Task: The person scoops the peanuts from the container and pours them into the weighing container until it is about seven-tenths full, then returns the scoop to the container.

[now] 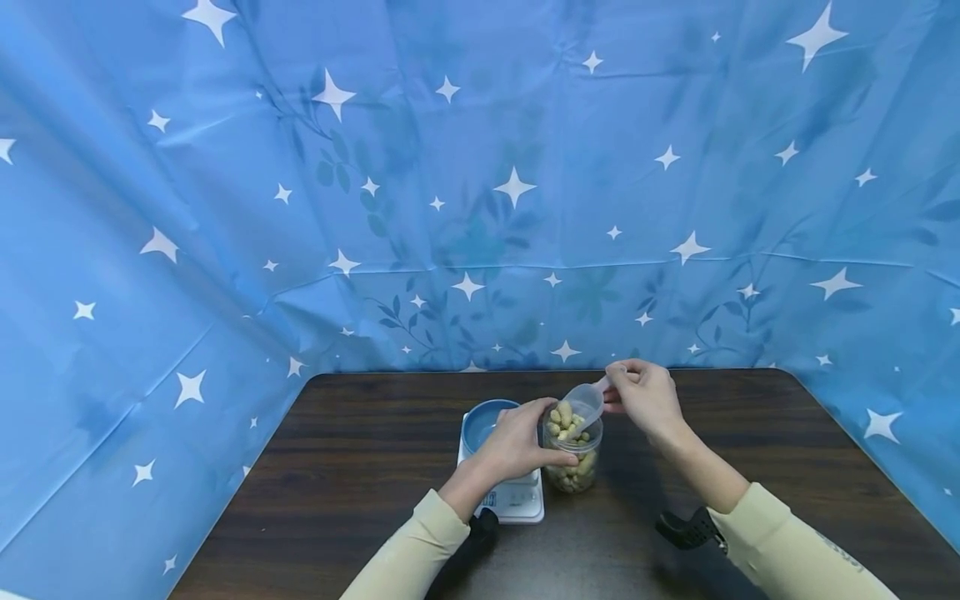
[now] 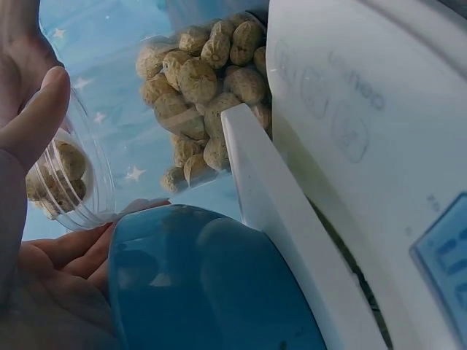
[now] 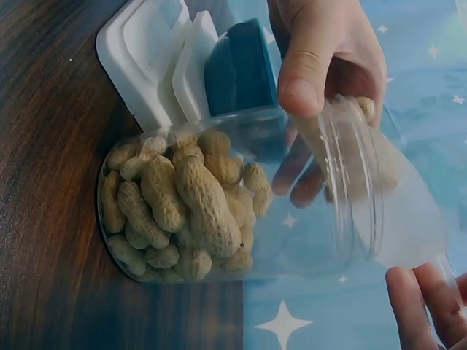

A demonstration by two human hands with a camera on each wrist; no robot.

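Observation:
A clear jar [image 3: 292, 251] holding unshelled peanuts [image 3: 197, 204] stands on the table. My left hand [image 1: 517, 442] grips it near the rim, thumb on one side and fingers on the other. In my right hand [image 1: 647, 396] is the handle of a translucent scoop [image 1: 588, 400], pinched above the jar. The scoop's bowl tilts down into the jar's mouth, with peanuts around it; in the right wrist view it is partly behind the jar's rim. To the left of the jar, a blue bowl [image 1: 480, 425] sits on a white kitchen scale [image 1: 517, 504], partly covered by my left hand.
The dark wooden table [image 1: 345, 483] extends to both sides and toward me. A blue curtain [image 1: 480, 208] with white stars hangs behind its far edge. Dark wrist mounts [image 1: 686, 529] are on both arms, low over the table. The scale's display [image 2: 445, 255] is lit.

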